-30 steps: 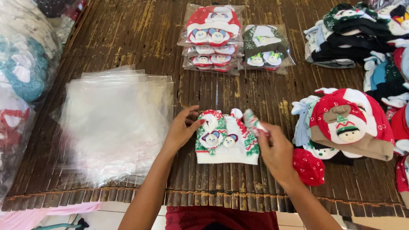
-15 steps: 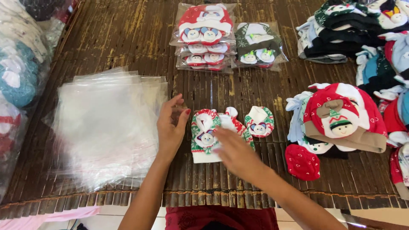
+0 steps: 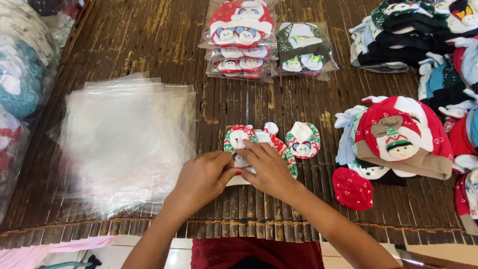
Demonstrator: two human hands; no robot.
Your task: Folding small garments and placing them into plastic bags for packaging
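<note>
at the far left i see bagged soft goods [image 3: 20, 84] piled along the edge of the slatted bamboo table [image 3: 149, 40]. next comes a loose stack of clear plastic bags [image 3: 124, 144], lying flat just left of my hands. my left hand [image 3: 201, 182] is bent over the near left part of a small red, green and white baby hat [image 3: 259, 149], fingers pinching its edge, and my right hand [image 3: 269, 169] presses down on the hat's middle with fingers curled onto the fabric; the two hands touch. the hat lies flat on the table near the front edge. just right of it sits a small mitten [image 3: 302, 140], apart from the hat. behind are sealed packs of hats [image 3: 241, 37], and to the right a heap of hats [image 3: 398, 137] with a red mitten [image 3: 352, 188] beside it.
</note>
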